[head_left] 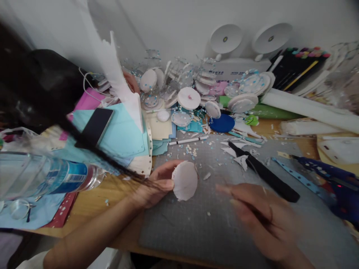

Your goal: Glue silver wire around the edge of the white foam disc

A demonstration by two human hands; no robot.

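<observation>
A round white disc (pixel 185 181) with a slightly ragged edge is held upright by my left hand (pixel 158 182), thumb on its near face and fingers behind its left side. To the right of it, my right hand (pixel 260 215) hangs above the grey cutting mat (pixel 179 231). Motion smears its fingertips, and whether anything is between them cannot be made out. Small pale confetti pieces (pixel 191 150) lie on the mat behind the disc, near a white stick (pixel 188 141) with dark bands.
A black-handled knife (pixel 269 177) and a blue glue gun (pixel 331 172) lie at the right. Several decorated white discs (pixel 189 98) crowd the back. At the left are a phone (pixel 97 125), a large clear bottle (pixel 42 175) and glasses (pixel 19 209). Dark hair strands cross the view.
</observation>
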